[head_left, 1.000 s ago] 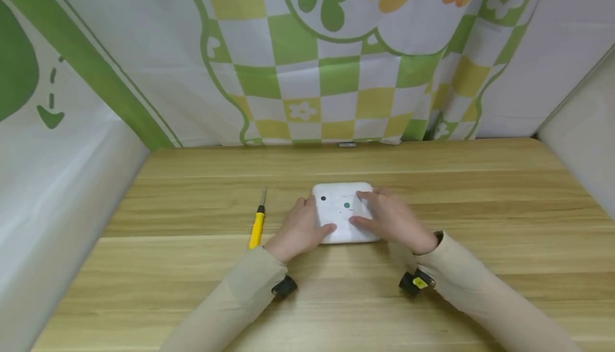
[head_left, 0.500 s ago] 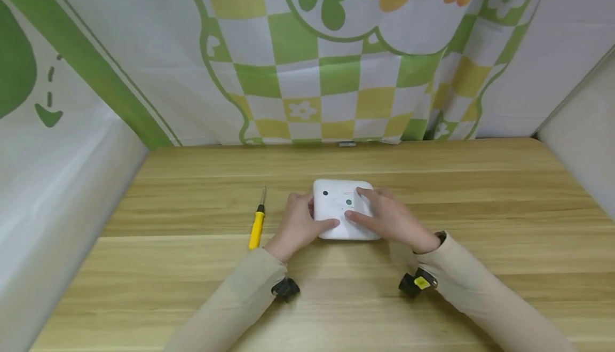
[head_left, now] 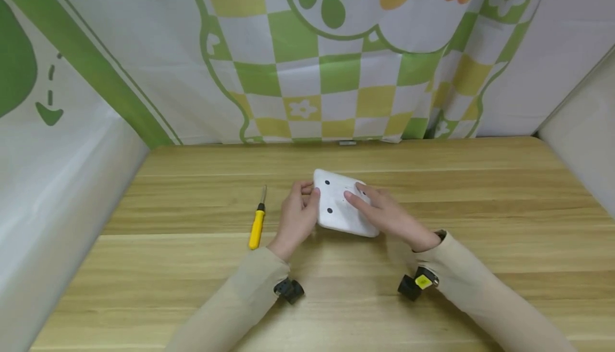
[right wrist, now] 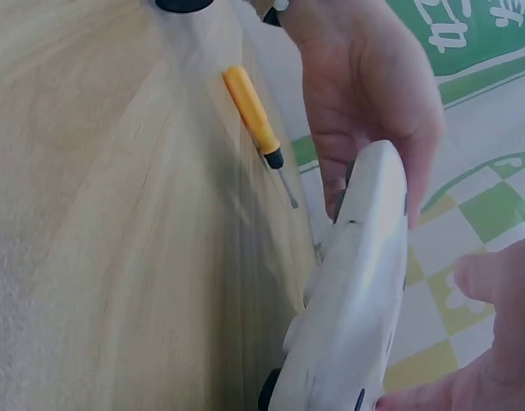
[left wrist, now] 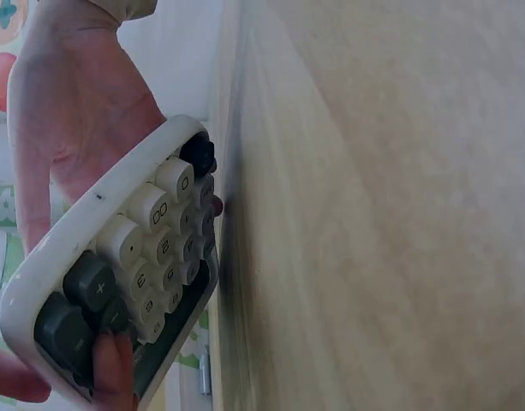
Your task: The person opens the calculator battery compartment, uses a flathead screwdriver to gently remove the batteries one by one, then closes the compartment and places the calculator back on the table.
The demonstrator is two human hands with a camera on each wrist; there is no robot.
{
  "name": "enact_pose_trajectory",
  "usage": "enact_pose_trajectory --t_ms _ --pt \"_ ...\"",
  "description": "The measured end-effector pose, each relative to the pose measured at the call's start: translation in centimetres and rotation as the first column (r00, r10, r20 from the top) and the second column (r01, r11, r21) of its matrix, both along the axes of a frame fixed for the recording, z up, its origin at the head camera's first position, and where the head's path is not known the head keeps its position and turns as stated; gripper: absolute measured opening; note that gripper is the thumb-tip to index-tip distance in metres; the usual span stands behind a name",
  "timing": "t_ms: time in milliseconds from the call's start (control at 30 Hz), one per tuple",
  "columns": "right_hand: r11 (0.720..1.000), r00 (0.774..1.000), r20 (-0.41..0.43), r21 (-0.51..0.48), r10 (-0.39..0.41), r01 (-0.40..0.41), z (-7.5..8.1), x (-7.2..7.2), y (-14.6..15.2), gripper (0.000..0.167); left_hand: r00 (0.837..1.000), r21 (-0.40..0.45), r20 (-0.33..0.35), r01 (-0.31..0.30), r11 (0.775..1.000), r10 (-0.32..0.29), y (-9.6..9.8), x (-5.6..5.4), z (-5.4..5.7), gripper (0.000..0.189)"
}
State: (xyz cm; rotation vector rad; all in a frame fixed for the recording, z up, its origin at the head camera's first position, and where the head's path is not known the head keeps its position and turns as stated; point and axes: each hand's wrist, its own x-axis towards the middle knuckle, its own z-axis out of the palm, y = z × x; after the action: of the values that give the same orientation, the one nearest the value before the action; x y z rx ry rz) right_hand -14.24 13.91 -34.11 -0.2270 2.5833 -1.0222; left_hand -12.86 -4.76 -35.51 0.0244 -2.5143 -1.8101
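A white calculator (head_left: 343,216) stands tilted in the head view, its back with dark round feet towards me. My left hand (head_left: 298,218) grips its left edge, thumb on the back and fingers on the key side. In the left wrist view the calculator's keys (left wrist: 155,248), pale and dark green, face the table, with left fingertips (left wrist: 114,368) against the dark ones. My right hand (head_left: 391,216) touches the back near the right side with extended fingers. Its thumb (right wrist: 476,276) looks apart from the calculator in the right wrist view.
A yellow-handled screwdriver (head_left: 257,224) lies on the wooden table (head_left: 192,277), left of my left hand. A patterned curtain (head_left: 336,74) hangs along the far edge, where a small grey object (head_left: 347,142) lies.
The calculator's left side has risen and tilted, turning its back to the right. My left hand has shifted its grip up the left edge; the right hand has barely moved.
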Motion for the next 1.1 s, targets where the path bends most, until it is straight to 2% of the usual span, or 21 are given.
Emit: enact_pose_trajectory --t_ms 333,467,567,633,767,867,967,1100 --pt "0.998 0.998 0.05 -0.042 -0.047 0.049 -0.2 0.1 -0.3 0.082 0.999 0.083 -0.007 0.045 0.996 -0.045 0.0 0.2 -0.2 0.035" --pt "0.995 0.997 0.069 -0.085 -0.043 0.049 -0.1 0.1 -0.4 0.085 0.998 0.165 -0.011 0.066 0.984 -0.065 0.2 0.2 0.0 0.037" --pt "0.989 0.998 0.06 -0.143 -0.024 0.033 -0.1 0.1 -0.4 0.083 0.996 0.207 0.019 0.084 0.975 -0.09 0.3 0.0 0.2 0.036" --pt "0.982 0.999 0.048 -0.186 -0.01 0.019 -0.1 0.2 -0.4 0.08 0.991 0.219 0.049 0.115 0.969 -0.128 0.3 0.0 0.3 0.035" --pt "0.955 0.999 0.037 -0.297 0.022 -0.01 -0.4 0.1 -0.4 0.069 0.967 0.244 0.126 0.187 0.952 -0.222 0.3 0.0 0.1 0.044" --pt "0.939 0.999 0.042 -0.342 0.031 -0.015 -0.6 0.0 -0.5 0.064 0.949 0.275 0.14 0.236 0.932 -0.282 0.4 0.1 -0.1 0.051" --pt "0.939 0.999 0.042 -0.345 0.032 -0.016 -0.6 0.1 -0.6 0.066 0.929 0.306 0.136 0.292 0.906 -0.345 0.4 0.1 -0.5 0.055" --pt "0.934 0.998 0.052 -0.357 0.031 -0.011 -0.6 0.1 -0.8 0.065 0.891 0.375 0.158 0.344 0.861 -0.425 0.6 0.0 -0.8 0.061"
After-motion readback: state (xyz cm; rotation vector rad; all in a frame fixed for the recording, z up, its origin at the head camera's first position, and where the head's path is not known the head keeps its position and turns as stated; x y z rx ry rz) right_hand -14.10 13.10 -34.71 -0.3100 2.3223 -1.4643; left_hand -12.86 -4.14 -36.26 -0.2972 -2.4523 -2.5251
